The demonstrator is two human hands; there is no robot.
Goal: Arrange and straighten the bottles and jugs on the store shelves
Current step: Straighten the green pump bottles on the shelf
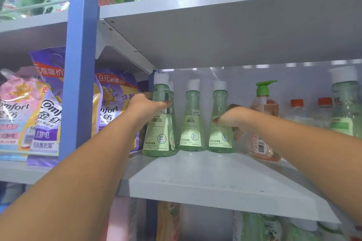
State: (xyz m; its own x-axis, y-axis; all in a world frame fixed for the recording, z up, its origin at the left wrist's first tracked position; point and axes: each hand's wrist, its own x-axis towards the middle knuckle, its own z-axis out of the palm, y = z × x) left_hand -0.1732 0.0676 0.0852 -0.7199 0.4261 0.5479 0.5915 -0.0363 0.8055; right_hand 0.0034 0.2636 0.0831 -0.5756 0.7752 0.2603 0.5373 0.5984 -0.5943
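Three translucent green, cone-shaped plastic bottles with white caps, upright in a row on grey shelf (215, 180). Left hand (146, 108) wrapped round neck of leftmost bottle (158, 135). Right hand (233, 119) curled round waist of rightmost green bottle (220, 137). Middle bottle (192, 123) untouched. Clear pump bottle (264, 103) just beside.

Shop: price-stickered detergent bottles (193, 123) on grey shelves (215, 180).

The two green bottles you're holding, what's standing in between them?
One more green bottle with a white cap stands untouched between the one the left hand grips and the one the right hand grips, seen in the head view.
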